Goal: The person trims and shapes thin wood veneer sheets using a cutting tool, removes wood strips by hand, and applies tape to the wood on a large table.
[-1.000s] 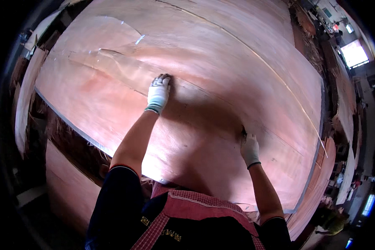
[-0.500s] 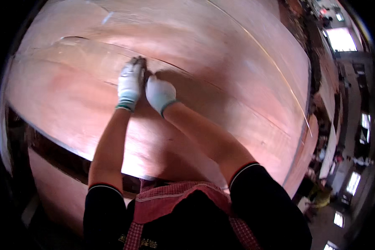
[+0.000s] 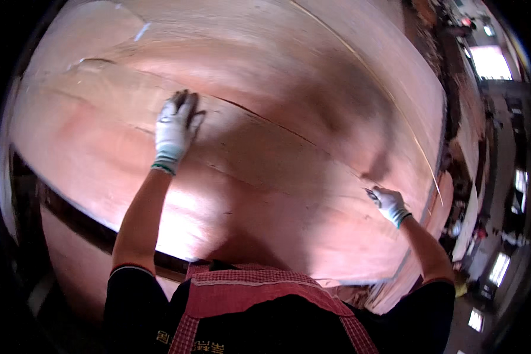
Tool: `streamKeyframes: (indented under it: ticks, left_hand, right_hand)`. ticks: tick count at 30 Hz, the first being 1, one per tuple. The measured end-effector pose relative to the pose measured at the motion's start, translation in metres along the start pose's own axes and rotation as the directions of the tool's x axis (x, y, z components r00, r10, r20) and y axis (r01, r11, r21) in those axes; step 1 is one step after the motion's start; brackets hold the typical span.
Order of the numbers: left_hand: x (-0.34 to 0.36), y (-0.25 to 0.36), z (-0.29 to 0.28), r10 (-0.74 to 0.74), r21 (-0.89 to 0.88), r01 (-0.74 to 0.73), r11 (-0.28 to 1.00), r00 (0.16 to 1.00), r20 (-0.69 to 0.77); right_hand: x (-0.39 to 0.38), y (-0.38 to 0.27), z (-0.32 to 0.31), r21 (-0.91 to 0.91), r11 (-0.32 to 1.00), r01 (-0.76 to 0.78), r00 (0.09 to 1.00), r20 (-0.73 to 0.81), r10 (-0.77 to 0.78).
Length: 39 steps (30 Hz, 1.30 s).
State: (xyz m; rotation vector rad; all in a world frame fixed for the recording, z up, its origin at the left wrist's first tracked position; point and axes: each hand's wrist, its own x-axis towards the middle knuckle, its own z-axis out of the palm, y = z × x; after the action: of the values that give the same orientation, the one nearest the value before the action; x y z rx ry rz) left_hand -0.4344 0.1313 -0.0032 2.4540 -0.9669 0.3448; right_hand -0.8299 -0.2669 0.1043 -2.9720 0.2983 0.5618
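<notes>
A large pinkish wood veneer sheet (image 3: pixel 82 135) fills most of the view, with long seams and a dark slit (image 3: pixel 248 109) across it. My left hand (image 3: pixel 177 127), in a white glove, lies on the sheet just below the slit, fingers spread. My right hand (image 3: pixel 389 202), also gloved, is closed round a small dark tool (image 3: pixel 373 194) at the right part of the sheet, near the slit's right end. The tool's exact shape is too small to make out.
A thin pale strip (image 3: pixel 383 88) runs diagonally over the upper right. A short white tape piece (image 3: pixel 140 31) is at upper left. Ragged veneer edges (image 3: pixel 428 47) line the right side. Another sheet (image 3: pixel 76 253) lies lower left. Windows (image 3: pixel 491 62) show in the workshop beyond.
My right hand moved left beside my left hand, then swept back out to the right. The slit shows darker between them. The view shifted, and my left hand now has its fingers more spread.
</notes>
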Motion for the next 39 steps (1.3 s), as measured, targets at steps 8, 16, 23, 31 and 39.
streamKeyframes:
  ticks: [8, 16, 23, 31, 39]
  left_hand:
    - [0.001, -0.01, -0.008, -0.15, -0.217, 0.171, 0.961, 0.982, 0.114]
    - [0.0, -0.015, 0.001, -0.034, -0.08, 0.04, 0.996, 0.997, 0.075]
    - [0.0, -0.012, 0.004, 0.006, -0.019, -0.005, 1.0, 0.999, 0.047]
    - [-0.002, -0.007, -0.003, 0.014, -0.003, -0.014, 1.0, 0.997, 0.081]
    - [-0.012, 0.018, 0.0, 0.13, 0.46, -0.205, 0.864, 0.973, 0.19]
  right_hand:
    - [0.29, -0.261, -0.016, 0.092, 0.897, 0.433, 0.834, -0.419, -0.36]
    - [0.284, -0.243, -0.014, -0.047, 0.897, 0.44, 0.859, -0.269, -0.435]
    - [-0.026, -0.09, 0.081, 0.212, 0.938, -0.273, 0.891, -0.313, 0.33]
    - [-0.035, -0.034, 0.09, 0.618, 0.735, -0.278, 0.625, -0.464, 0.627]
    - [0.028, -0.018, 0.053, 0.459, 0.861, -0.218, 0.858, -0.331, 0.394]
